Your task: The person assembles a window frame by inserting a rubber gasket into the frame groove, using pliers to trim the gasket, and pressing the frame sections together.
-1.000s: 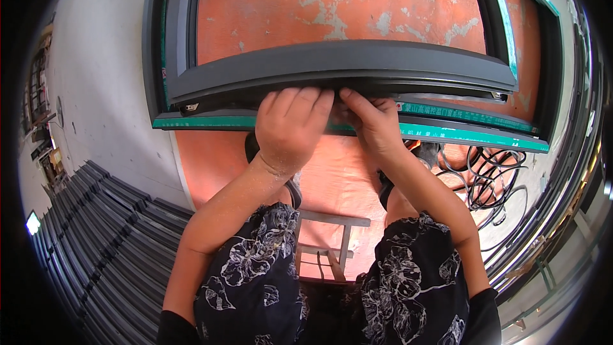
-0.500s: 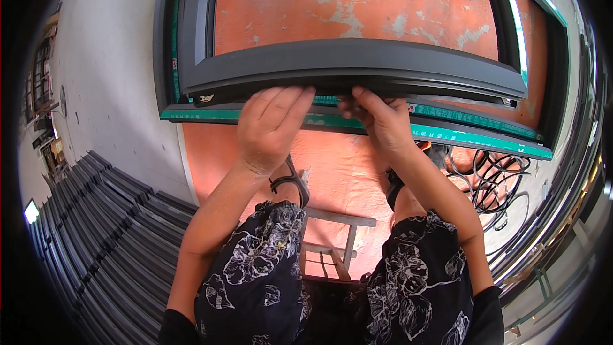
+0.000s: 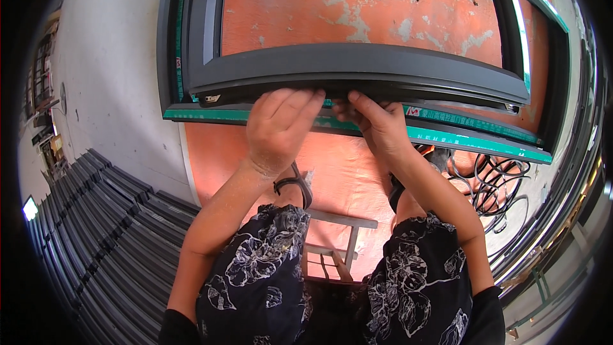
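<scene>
A dark grey window sash lies in front of me, its near edge above a larger outer frame covered in green film. My left hand has its fingers pressed together, their tips at the black underside of the sash's near edge. Close to its right, my right hand is closed at the same edge, thumb on top and fingers curled below. Whether a thin strip lies between the fingers is hidden. A small metal fitting shows at the sash's left end.
Long dark profiles are stacked on the left. Coiled black cable lies on the right, beside more long bars along the wall. A small stool-like wooden frame stands between my legs on the orange, worn floor.
My left hand has shifted slightly right along the sash edge, closer to my right hand. My right hand stays nearly in place; the whole view has moved a little.
</scene>
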A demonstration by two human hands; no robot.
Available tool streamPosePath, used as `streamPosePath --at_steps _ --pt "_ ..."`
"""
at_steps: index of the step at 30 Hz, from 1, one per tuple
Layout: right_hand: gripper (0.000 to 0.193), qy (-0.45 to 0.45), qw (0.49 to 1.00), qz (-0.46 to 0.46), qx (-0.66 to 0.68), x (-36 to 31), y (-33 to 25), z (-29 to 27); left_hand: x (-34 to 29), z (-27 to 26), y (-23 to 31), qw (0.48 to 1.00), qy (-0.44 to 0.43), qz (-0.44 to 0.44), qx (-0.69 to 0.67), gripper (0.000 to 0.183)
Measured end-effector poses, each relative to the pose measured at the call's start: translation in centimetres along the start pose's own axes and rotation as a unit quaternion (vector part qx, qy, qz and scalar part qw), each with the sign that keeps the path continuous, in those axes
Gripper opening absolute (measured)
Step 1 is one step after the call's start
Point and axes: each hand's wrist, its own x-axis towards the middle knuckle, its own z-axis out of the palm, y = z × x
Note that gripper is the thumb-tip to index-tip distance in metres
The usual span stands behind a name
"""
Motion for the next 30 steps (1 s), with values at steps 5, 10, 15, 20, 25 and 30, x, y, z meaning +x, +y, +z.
streamPosePath --at_steps 5,10,15,20,25,30 --pt "0.017 -0.011 1.000 0.021 0.009 0.2 1.0 1.2 -0.1 -0.1 -0.4 1.000 0.004 0.016 0.012 0.034" --pt "0.016 -0.020 0.999 0.024 -0.007 0.3 1.0 0.7 -0.7 -1.7 -1.8 0.999 -0.047 0.022 -0.015 0.034" --pt "0.015 -0.018 1.000 0.021 -0.015 0.8 1.2 1.8 -0.8 -1.7 -1.8 0.999 -0.043 0.008 0.002 0.035" --pt "0.016 -0.037 0.998 0.031 -0.028 1.0 1.5 1.5 -0.9 -1.1 -1.8 0.999 -0.029 -0.012 0.020 0.032" --pt "0.016 -0.037 0.999 0.030 -0.007 1.2 2.5 2.9 -1.1 -0.7 -1.6 1.000 -0.002 -0.018 0.019 0.030" --pt "0.016 -0.045 0.996 0.071 -0.032 1.2 2.5 1.9 -2.6 -1.3 -2.6 0.999 0.016 -0.040 -0.015 0.031"
